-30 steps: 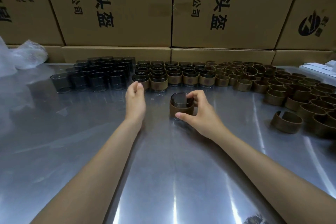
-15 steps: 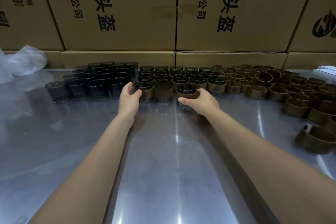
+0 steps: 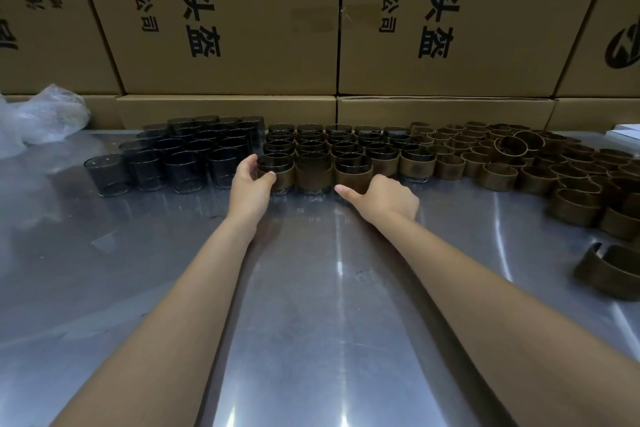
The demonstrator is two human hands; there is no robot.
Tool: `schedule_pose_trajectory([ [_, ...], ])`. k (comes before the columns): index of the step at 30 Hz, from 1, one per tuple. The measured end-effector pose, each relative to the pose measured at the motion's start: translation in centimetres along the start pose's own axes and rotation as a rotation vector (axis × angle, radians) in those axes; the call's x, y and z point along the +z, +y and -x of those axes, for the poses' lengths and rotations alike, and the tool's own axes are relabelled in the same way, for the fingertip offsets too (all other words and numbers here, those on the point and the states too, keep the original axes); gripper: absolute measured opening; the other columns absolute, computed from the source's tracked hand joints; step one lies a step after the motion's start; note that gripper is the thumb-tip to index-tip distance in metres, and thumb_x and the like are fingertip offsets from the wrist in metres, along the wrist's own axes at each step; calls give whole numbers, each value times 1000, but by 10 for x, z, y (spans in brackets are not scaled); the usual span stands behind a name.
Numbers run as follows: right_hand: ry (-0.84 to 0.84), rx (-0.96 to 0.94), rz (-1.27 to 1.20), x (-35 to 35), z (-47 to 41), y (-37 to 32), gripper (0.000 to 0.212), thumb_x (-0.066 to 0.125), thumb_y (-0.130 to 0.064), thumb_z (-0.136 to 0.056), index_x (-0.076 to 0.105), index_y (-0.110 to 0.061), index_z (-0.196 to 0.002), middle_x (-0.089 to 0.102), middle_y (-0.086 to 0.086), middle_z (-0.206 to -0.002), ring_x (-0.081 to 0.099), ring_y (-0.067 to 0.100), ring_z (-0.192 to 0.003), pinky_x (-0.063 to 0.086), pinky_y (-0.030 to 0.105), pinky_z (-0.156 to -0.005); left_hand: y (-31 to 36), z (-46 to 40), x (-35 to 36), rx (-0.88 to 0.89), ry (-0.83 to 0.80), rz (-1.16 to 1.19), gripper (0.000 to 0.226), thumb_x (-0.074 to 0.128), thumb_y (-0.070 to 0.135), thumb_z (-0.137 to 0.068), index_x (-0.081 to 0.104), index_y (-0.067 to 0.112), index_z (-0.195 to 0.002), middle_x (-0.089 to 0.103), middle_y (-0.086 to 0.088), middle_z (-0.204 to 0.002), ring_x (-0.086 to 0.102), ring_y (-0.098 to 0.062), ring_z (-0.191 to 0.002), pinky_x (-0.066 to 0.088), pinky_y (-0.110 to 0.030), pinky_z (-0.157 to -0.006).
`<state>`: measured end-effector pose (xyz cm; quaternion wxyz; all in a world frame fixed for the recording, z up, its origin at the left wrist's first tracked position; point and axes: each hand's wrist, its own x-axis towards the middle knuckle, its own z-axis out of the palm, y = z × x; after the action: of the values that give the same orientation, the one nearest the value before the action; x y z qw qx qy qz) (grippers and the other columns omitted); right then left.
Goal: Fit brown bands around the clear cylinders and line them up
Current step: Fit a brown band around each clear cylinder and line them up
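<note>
- The left hand (image 3: 250, 184) curls its thumb and fingers around the leftmost banded cylinder (image 3: 277, 173) of the front row, holding it by its left side where it stands on the metal worktop (image 3: 311, 305).
- The right hand (image 3: 384, 197) rests against the near side of another banded cylinder (image 3: 353, 170) in the same front row. Its thumb points out to the left along the worktop, and its fingers are tucked behind the knuckles, so whether they grip the cylinder cannot be told.
- Between the two hands stands one more banded cylinder (image 3: 313, 173), touching its neighbours on both sides.
- Beyond the hands, further rows of banded cylinders (image 3: 343, 140) run back toward the cardboard boxes (image 3: 228, 28).
- Left of the left hand, a block of bare clear cylinders (image 3: 187, 156) stands upright in rows, its nearest one just beside the left hand's fingers.
- Right of the right hand, a wide spread of loose brown bands (image 3: 519, 163) covers the worktop, packed closely together.
- One open brown band (image 3: 609, 272) lies apart from that spread, nearer the person and well to the right of the right forearm.
- Far to the left of the left hand, crumpled clear plastic (image 3: 41, 118) lies at the back edge of the worktop.
</note>
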<state>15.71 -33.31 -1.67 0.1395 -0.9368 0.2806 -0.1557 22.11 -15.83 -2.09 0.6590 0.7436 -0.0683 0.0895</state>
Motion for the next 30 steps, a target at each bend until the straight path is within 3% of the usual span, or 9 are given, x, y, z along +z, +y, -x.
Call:
schedule_pose_trajectory([
  [4,33,-22,-131,-2,14,4,71,46,-69,-86,45,-13,-129,61,6,-120,60,27,-108,44,33,-70,1,4,-2,87,137,-108,48,49,6,-95,39,14,-141,38,-5,-146,42,-14,-128,35,-24,-99],
  [6,-15,-58,-244,-3,25,8,70,47,-62,-90,36,-13,-138,58,6,-127,57,28,-114,48,37,-82,1,6,-8,159,224,-224,42,49,5,-93,46,12,-135,40,-6,-140,45,-14,-121,33,-21,-91],
  [8,-86,-160,-225,-4,40,11,70,50,-55,-91,30,-13,-144,51,5,-136,47,28,-125,43,41,-96,-1,5,-17,245,264,-424,41,50,6,-92,47,10,-133,38,-8,-141,41,-21,-126,33,-23,-93],
  [12,-134,-370,-23,-4,62,15,57,40,-51,-97,37,-18,-144,38,5,-144,30,26,-131,33,38,-103,-8,-2,-31,338,204,-855,59,53,4,-89,31,4,-144,25,-13,-153,19,-30,-143,22,-43,-116],
  [18,-107,-405,18,-6,65,14,52,36,-48,-99,41,-18,-141,38,4,-142,30,25,-129,33,37,-102,-10,-5,-29,291,99,-1078,63,45,10,-96,15,7,-151,16,-10,-158,6,-30,-147,11,-47,-118],
  [23,-112,-389,-9,-4,61,15,51,38,-50,-97,42,-21,-139,39,3,-139,32,24,-126,31,37,-101,-9,-4,-31,328,175,-1148,49,50,15,-96,35,5,-142,38,-19,-141,30,-36,-132,22,-46,-113],
  [30,-107,-386,-52,-8,65,16,47,41,-46,-97,45,-21,-137,43,3,-138,33,23,-126,34,36,-100,-2,16,-34,375,224,-1043,36,52,19,-96,52,5,-129,47,-18,-127,38,-36,-121,30,-44,-105],
])
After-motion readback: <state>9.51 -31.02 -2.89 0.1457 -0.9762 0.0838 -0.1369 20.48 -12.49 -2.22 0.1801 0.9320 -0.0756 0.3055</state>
